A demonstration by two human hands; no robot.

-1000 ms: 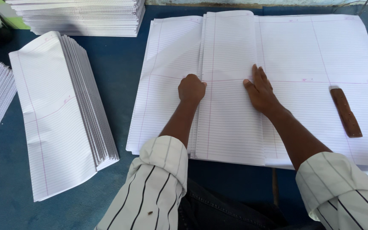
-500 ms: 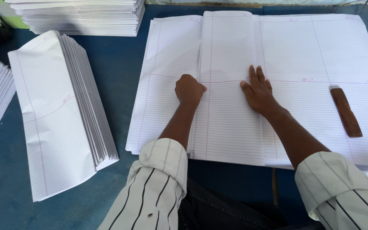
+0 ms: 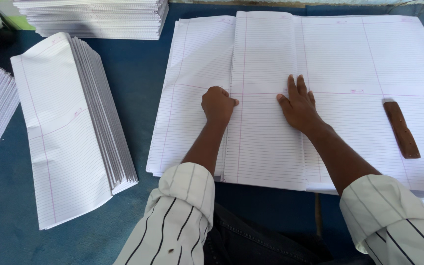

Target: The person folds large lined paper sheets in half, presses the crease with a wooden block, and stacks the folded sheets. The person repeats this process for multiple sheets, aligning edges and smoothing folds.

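left hand (image 3: 218,104), grip curled together, and right hand (image 3: 298,104), fingers spread flat, press the folded ruled sheet (image 3: 266,98) on the paper pile (image 3: 369,59) at the bench's (image 3: 138,88) near edge.

Left hand (image 3: 218,104) curled into a fist, right hand (image 3: 299,104) flat, fingers spread, both forearms extended

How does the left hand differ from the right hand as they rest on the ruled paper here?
The left hand is curled into a loose fist, while the right hand lies flat with fingers spread. The left hand sits at the left edge of the folded sheet; the right hand sits at its right edge, nearer the brown wooden tool. Both press down on the paper at about the same height, near the pink cross line, and neither holds anything.
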